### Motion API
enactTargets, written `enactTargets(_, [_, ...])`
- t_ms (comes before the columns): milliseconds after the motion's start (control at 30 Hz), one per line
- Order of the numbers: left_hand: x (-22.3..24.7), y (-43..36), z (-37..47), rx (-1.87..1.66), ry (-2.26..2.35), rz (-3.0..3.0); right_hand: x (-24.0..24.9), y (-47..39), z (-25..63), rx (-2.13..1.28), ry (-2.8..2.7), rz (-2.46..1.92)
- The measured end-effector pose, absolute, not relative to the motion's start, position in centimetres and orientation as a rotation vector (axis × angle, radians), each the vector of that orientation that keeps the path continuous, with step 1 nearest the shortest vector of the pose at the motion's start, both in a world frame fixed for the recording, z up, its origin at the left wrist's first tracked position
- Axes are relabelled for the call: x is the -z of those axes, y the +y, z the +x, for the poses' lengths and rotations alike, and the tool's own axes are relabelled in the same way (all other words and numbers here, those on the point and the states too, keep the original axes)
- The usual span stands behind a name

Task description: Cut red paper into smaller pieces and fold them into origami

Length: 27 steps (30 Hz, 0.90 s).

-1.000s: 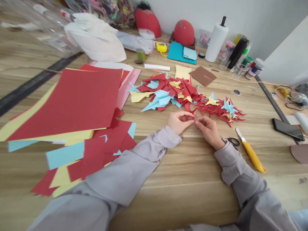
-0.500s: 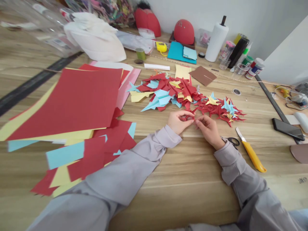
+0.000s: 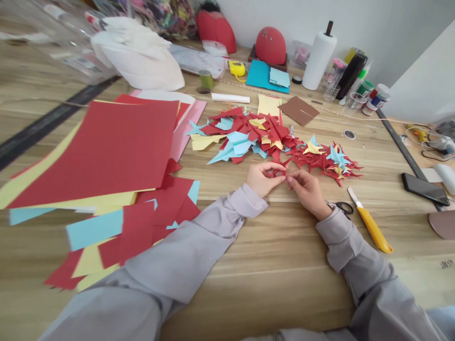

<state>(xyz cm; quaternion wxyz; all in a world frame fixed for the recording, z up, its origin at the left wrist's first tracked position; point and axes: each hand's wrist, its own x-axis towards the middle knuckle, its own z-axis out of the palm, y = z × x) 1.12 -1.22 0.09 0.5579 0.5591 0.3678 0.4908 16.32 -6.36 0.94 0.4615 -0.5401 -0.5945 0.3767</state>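
A small piece of folded red paper (image 3: 273,173) is pinched between the thumb and fingers of my left hand (image 3: 260,180), with its pointed tip rising past the index finger. Thumb and index finger of my right hand (image 3: 306,193) are closed at the paper's right end, almost touching the left fingertips. Whether they grip the paper itself is hard to make out. Just beyond both hands lies a heap of folded paper planes (image 3: 237,144) in red, light blue and yellow. To its right is a pile of smaller pointed paper pieces (image 3: 329,166).
Large red sheets (image 3: 117,142) and cut scraps (image 3: 138,229) cover the left side. A yellow utility knife (image 3: 373,227), scissors (image 3: 344,208) and a phone (image 3: 424,189) lie on the right. Along the back stand a white bottle (image 3: 319,61), small jars and a yellow tape measure (image 3: 237,69).
My right fingertips have come slightly closer to the left ones. The view has shifted a little; the piles stay as they were.
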Motion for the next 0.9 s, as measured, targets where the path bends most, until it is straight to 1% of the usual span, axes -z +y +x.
enactTargets(233, [-0.25,-1.27,1.04,-1.156,0.889,1.328,-0.95,-6.44,16.22,-0.937,-1.440,-1.321])
enactTargets(467, [-0.11,-1.23,1.05,-1.154,0.885,1.329,-0.47,-6.42,16.22,-0.839,-1.506,-1.356])
enactTargets(900, [0.16,-1.11,1.02,-1.148,0.864,1.360,-0.68,-6.24,16.31,-0.933,-1.548,-1.336])
